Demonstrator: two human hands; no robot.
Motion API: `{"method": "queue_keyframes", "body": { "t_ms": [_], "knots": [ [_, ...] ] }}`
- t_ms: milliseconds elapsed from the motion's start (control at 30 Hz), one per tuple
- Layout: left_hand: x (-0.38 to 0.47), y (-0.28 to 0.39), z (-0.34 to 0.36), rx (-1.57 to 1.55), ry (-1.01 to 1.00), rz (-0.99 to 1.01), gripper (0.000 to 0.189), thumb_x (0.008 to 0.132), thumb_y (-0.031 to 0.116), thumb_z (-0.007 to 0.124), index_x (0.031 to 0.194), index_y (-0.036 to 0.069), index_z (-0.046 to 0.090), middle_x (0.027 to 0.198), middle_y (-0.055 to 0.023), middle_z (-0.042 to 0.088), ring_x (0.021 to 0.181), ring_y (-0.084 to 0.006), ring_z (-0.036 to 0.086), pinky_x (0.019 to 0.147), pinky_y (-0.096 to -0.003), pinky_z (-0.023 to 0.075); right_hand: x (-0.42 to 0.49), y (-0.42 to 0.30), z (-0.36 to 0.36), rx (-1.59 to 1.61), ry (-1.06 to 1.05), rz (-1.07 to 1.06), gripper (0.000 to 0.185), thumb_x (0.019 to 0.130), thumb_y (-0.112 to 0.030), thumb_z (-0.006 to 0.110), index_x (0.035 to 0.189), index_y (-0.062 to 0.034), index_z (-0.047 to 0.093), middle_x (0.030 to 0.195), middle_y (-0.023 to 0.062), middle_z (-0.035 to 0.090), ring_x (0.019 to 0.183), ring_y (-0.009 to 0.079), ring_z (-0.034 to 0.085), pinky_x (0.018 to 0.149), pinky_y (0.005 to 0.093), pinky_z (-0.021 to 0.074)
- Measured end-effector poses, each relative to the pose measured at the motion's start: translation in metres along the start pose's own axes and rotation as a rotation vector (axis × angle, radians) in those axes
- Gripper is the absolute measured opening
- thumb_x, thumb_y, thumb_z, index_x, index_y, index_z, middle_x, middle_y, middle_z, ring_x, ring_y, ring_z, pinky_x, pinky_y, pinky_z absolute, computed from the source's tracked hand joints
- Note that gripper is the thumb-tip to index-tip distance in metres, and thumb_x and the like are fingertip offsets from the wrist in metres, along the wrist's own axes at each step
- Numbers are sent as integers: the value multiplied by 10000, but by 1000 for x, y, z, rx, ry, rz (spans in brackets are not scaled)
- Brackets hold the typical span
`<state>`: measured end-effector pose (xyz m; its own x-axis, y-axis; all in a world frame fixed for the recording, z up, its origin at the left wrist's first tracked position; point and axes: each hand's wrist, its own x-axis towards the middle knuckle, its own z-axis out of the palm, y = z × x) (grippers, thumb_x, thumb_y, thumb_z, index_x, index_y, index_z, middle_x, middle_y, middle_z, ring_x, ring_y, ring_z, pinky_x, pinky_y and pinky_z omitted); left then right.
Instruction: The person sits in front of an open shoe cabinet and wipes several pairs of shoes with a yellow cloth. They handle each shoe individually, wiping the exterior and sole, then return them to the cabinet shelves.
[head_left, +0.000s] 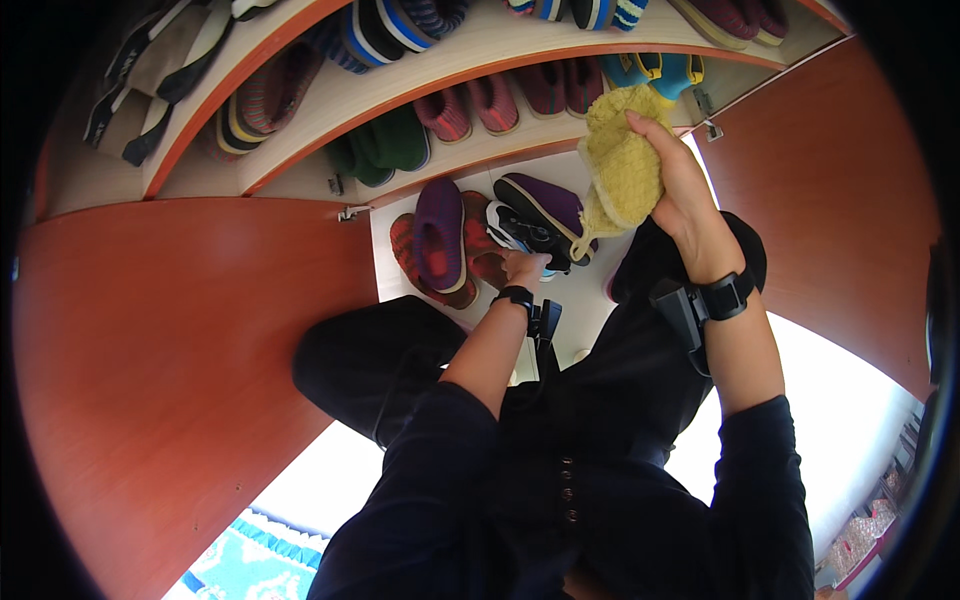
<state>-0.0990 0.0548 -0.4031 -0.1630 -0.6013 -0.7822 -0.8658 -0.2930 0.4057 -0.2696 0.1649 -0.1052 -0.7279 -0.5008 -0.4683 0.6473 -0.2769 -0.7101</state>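
Observation:
My left hand (525, 268) is low between my knees, gripping a black sneaker (536, 231) with white and light-blue parts; some of its fingers are hidden. In my right hand (682, 180) a yellow-green textured cloth (626, 165) with a hanging loop is held up, in front of the cabinet's lower shelf. Beside the sneaker lies a purple slipper (540, 199) with a pale sole edge. To the left, a striped purple slipper (439, 232) rests on red-and-brown patterned slippers (401, 240).
Shelves (517, 139) ahead hold several knitted slippers, among them green slippers (390, 146) and teal-and-yellow footwear (652, 71). Open reddish-brown cabinet doors stand left (195, 337) and right (832, 195). A blue patterned textile (255, 559) lies at lower left.

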Motion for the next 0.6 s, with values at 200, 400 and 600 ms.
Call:
{"method": "queue_keyframes", "body": {
  "t_ms": [200, 400, 600],
  "knots": [
    [20, -10, 22, 162, -4, -17, 907, 723, 309, 842, 1395, 25, 303, 1387, -256, 433, 1229, -420, 535, 1047, -468, 464, -8, -3, 6, 5, 11, 12, 413, 907, -225, 684, 1222, 20, 580, 1160, 117, 660, 1044, 228, 658, 895, 348, 536],
    [19, -13, 16, 98, -42, -2, 364, 903, 147, 564, 1221, -25, 518, 1270, -283, 545, 1165, -485, 562, 997, -450, 496, -7, -6, 5, 33, -25, -29, 400, 904, -210, 688, 1218, 14, 583, 1152, 109, 660, 1040, 216, 657, 893, 341, 533],
    [-22, 20, -48, -454, -255, -237, 233, 933, 132, 471, 1144, 111, 566, 981, -151, 656, 800, -324, 668, 651, -453, 560, -2, -2, 3, 13, -35, -64, 381, 894, -193, 695, 1201, 3, 583, 1115, 103, 663, 985, 208, 660, 852, 341, 538]
  ]
}}
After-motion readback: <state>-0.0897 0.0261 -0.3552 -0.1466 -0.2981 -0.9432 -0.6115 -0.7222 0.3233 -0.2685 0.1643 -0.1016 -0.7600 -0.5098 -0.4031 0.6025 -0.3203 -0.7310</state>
